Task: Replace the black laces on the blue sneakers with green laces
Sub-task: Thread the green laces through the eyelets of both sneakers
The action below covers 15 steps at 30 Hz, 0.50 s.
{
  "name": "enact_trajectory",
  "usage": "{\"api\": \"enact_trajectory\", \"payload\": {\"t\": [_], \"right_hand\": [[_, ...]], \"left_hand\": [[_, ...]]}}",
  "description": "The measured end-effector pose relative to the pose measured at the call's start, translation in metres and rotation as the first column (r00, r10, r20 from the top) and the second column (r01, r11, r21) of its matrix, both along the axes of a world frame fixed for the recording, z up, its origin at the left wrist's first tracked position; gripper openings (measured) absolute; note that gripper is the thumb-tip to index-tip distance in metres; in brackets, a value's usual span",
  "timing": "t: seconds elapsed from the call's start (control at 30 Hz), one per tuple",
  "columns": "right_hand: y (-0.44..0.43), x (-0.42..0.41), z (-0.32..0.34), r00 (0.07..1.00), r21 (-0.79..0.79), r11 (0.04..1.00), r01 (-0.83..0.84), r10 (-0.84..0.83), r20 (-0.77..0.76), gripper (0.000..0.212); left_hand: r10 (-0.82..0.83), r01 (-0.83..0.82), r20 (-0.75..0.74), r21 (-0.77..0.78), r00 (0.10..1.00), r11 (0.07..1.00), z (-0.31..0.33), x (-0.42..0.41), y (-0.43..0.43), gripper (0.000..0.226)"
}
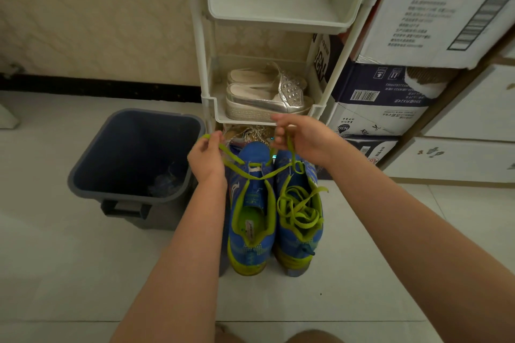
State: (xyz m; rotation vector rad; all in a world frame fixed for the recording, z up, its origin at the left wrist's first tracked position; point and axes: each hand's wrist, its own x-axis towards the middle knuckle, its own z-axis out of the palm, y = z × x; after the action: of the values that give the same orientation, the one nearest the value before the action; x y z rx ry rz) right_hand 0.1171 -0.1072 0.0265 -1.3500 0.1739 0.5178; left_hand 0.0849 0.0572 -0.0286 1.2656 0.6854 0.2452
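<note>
Two blue sneakers with green trim stand side by side on the floor, toes away from me. The left sneaker [250, 209] has a green lace [250, 174] threaded through its front eyelets. My left hand [207, 160] pinches one end of that lace, and my right hand [302, 138] pinches the other end, both held above the toes. The right sneaker [299, 220] has a loose green lace [299, 206] piled in its opening. No black laces are plainly visible.
A dark blue bin [133, 159] stands left of the sneakers, with something indistinct at its bottom. A white plastic rack [267, 117] holding silver shoes [267, 92] is right behind them. Stacked cardboard boxes [390, 92] fill the right side.
</note>
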Motion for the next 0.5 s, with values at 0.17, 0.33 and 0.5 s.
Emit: {"api": "enact_trajectory", "payload": {"t": [0.17, 0.33, 0.5], "right_hand": [[0.005, -0.016, 0.050, 0.988, -0.016, 0.993, -0.117, 0.118, 0.098, 0.022], [0.009, -0.031, 0.078, 0.974, 0.058, 0.986, -0.157, 0.145, 0.173, 0.024], [0.013, -0.044, 0.093, 0.966, 0.073, 0.985, -0.158, 0.139, 0.218, 0.028]], "left_hand": [[0.043, -0.042, 0.178, -0.009, 0.983, 0.999, 0.047, -0.014, 0.005, 0.011], [-0.033, 0.004, 0.322, 0.088, 0.946, 0.996, 0.092, -0.031, 0.007, 0.016], [-0.113, 0.065, 0.392, 0.134, 0.913, 0.989, 0.130, -0.064, 0.000, 0.012]]}}
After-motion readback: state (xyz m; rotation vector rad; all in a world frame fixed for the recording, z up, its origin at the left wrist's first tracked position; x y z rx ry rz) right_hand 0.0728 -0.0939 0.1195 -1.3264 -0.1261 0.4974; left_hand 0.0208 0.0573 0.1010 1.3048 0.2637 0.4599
